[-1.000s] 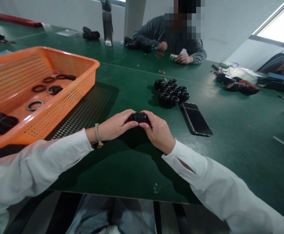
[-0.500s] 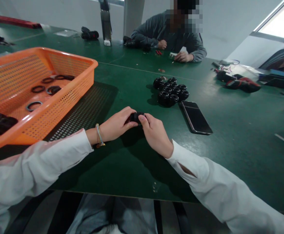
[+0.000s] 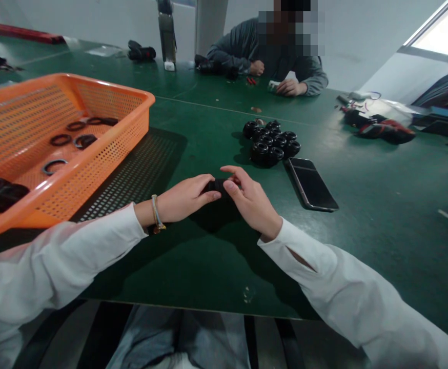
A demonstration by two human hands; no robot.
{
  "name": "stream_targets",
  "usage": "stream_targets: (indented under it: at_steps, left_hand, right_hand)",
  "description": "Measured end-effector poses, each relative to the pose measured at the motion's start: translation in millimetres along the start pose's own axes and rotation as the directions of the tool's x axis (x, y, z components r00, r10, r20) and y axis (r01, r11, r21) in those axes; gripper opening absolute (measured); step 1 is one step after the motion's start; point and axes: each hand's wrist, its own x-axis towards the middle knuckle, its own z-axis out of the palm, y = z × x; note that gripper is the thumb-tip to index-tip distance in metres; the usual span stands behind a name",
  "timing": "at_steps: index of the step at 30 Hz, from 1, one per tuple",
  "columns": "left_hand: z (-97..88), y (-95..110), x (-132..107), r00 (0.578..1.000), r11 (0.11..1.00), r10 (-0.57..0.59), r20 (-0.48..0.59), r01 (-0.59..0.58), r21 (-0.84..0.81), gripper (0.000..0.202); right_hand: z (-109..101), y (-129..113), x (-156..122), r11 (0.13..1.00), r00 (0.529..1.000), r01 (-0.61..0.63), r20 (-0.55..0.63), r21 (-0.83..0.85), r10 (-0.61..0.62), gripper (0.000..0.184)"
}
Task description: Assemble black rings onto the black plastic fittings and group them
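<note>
Over the green table, my left hand point(image 3: 185, 199) is closed on a small black ring-shaped part point(image 3: 218, 185), gripped between thumb and fingers. Much of the part is hidden by the fingers, so its exact kind does not show. At its right side, my right hand point(image 3: 252, 200) has its fingers apart, with the index finger lifted and stretched out. The right thumb is close to the part's edge; whether it touches is unclear. Beyond my hands stands a cluster of several glossy black round parts point(image 3: 276, 141) with holes in their tops.
An orange perforated basket point(image 3: 104, 159) at the left holds several black rings and dark parts. A phone point(image 3: 312, 184) lies right of the cluster. Across the table point(image 3: 193, 266) sits a person point(image 3: 239, 46) with a small white item in one hand. Cables and bags point(image 3: 378, 120) lie far right.
My right hand has loosened from the black part and shifted slightly right, its index finger lifting and straightening. My left hand still grips the part.
</note>
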Motion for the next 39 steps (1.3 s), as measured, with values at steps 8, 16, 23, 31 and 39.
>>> stream_targets:
  at_steps: [8,16,23,31,39]
  left_hand:
    - [-5.4,-3.1,0.3,0.999,0.994,0.012,0.048,-0.007,-0.113,0.026]
    - [-2.4,-3.9,0.0,1.000,1.000,0.013,0.020,-0.012,-0.025,0.024]
    - [-1.2,-3.1,-0.4,0.999,0.999,0.032,0.011,-0.032,0.002,0.025]
    - [1.2,-2.7,-2.1,0.998,0.998,0.060,0.005,-0.060,0.021,0.021]
    - [1.9,-1.3,-0.8,1.000,0.999,0.028,-0.004,-0.028,0.022,0.021]
  right_hand:
    - [-6.3,11.6,2.6,0.966,0.966,0.240,0.118,-0.092,-0.229,0.031]
    - [0.1,-1.2,-4.1,0.987,0.992,0.107,0.083,-0.120,-0.098,0.028]
    - [-1.8,-6.5,-5.3,0.997,0.991,-0.077,0.115,0.016,0.075,0.026]
    - [0.6,-9.7,-6.3,0.933,0.957,-0.263,0.192,0.245,0.220,0.024]
    - [2.8,-10.6,-4.0,0.899,0.942,-0.307,0.230,0.311,0.243,0.025]
